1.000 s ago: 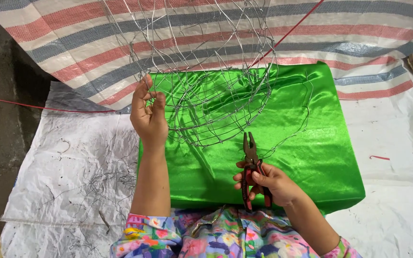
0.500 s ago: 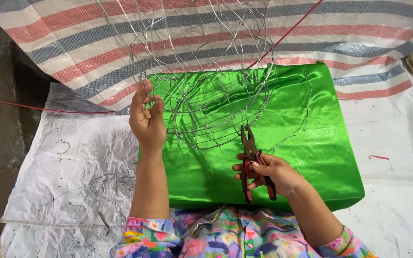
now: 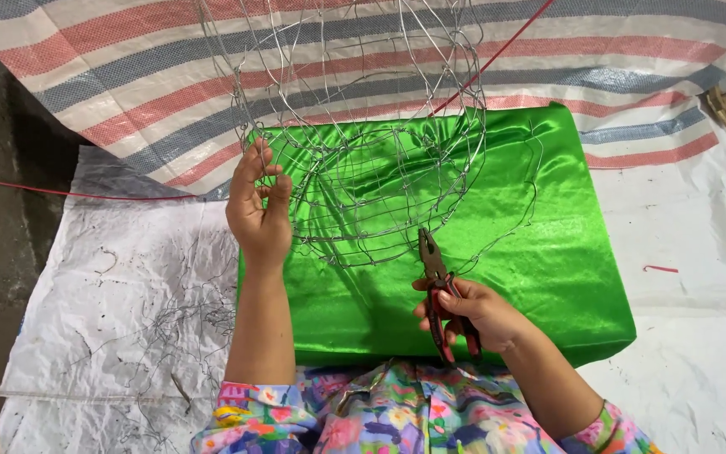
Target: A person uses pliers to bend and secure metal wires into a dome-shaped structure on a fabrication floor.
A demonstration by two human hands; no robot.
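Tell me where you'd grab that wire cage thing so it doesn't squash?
Probably at the rim of the wire frame, from its left side, pinching one thick hoop wire as the left hand does. The mesh between is thin and open, so it likely bends easily; the pliers occupy the lower side.

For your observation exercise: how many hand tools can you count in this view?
1. The pliers, red-handled, are in the right hand, tips near the wire frame's lower edge over the green cloth.

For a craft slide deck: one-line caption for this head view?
Left hand grips a wire frame over green satin fabric; right hand holds red-handled pliers.
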